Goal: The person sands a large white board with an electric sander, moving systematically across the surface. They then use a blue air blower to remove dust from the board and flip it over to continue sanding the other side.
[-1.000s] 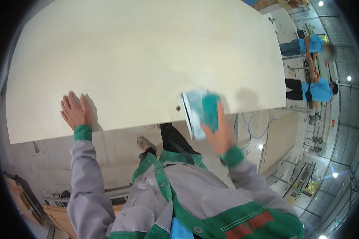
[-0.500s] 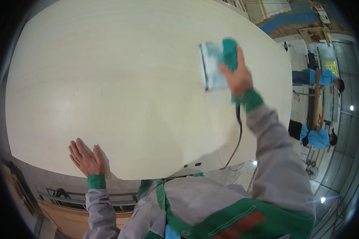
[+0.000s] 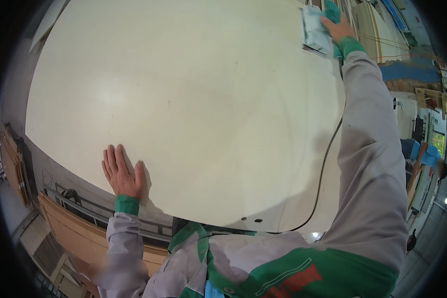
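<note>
On my far left, brown panels (image 3: 74, 213) stand off the near edge of a pale board (image 3: 193, 99). I see the left hand (image 3: 121, 174) palm down by that edge, toward the left end, its fingers straight and released, thumb apart. Farther right, two dark holes (image 3: 244, 219) sit close to the near edge. A black cord (image 3: 323, 169) curves along the right side to a green sander (image 3: 315, 32) near the far right corner. There I have the right hand's (image 3: 340, 29) fingers grasping the sander.

The sander (image 3: 319, 27) sits far right on the panel (image 3: 198, 119).
</note>
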The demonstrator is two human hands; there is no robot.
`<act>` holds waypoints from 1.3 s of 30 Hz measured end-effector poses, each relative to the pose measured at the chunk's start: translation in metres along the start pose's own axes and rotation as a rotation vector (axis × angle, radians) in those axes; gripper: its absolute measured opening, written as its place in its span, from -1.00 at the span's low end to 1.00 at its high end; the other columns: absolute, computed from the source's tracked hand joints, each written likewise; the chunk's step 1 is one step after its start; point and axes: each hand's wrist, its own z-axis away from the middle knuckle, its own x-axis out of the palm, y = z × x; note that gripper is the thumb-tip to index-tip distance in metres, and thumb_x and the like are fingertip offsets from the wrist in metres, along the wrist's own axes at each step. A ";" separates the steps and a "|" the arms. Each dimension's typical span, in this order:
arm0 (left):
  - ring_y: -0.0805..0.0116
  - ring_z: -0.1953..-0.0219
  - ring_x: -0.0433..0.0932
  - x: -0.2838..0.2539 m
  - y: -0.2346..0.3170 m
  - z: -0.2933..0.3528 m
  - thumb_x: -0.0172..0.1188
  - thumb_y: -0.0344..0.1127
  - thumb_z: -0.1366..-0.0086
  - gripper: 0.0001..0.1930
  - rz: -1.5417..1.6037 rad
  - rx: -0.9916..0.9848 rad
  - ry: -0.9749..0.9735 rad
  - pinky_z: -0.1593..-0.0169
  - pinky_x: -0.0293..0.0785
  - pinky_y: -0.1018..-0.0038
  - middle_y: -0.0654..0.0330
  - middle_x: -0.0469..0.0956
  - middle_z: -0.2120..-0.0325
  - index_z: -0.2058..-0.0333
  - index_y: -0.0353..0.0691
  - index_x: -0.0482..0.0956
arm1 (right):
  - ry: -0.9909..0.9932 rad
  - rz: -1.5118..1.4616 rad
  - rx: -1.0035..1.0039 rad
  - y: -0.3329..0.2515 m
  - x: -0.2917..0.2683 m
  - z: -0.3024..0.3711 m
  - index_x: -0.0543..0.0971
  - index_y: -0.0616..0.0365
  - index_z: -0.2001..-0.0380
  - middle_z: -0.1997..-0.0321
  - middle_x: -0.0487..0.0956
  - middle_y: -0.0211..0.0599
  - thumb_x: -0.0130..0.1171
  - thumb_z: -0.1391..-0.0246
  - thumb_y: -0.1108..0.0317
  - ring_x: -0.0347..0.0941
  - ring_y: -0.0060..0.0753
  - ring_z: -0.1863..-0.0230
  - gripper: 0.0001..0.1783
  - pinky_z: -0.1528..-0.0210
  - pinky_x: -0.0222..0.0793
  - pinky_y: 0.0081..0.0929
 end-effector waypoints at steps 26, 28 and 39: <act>-0.07 -0.46 0.23 0.005 -0.168 -0.077 -0.01 0.20 -0.51 -0.28 0.127 -0.082 0.208 -0.47 0.09 0.00 -0.13 0.33 -0.38 -0.37 -0.27 0.36 | -0.412 -0.352 -0.177 -0.249 -0.035 0.671 -0.06 -0.14 -0.61 0.15 0.63 0.22 0.36 -0.18 0.02 0.62 0.34 0.21 0.10 0.25 0.54 0.19; -0.04 -0.47 0.21 0.002 -0.193 -0.091 -0.05 0.22 -0.52 -0.27 0.072 -0.142 0.150 -0.49 0.06 0.02 -0.09 0.30 -0.41 -0.40 -0.25 0.33 | -0.403 -0.310 -0.090 -0.241 -0.031 0.633 -0.09 -0.10 -0.61 0.08 0.63 0.25 0.36 -0.18 0.05 0.62 0.36 0.14 0.12 0.17 0.55 0.17; -0.01 -0.51 0.15 0.003 -0.194 -0.091 -0.01 0.01 -0.55 -0.40 0.078 -0.141 0.194 -0.53 0.00 0.03 -0.04 0.24 -0.46 -0.41 -0.21 0.33 | 0.031 -0.031 -0.019 -0.205 0.020 0.178 -0.05 0.14 -0.57 -0.32 0.49 0.30 0.33 -0.13 -0.22 0.46 0.30 -0.31 0.20 -0.36 0.37 -0.10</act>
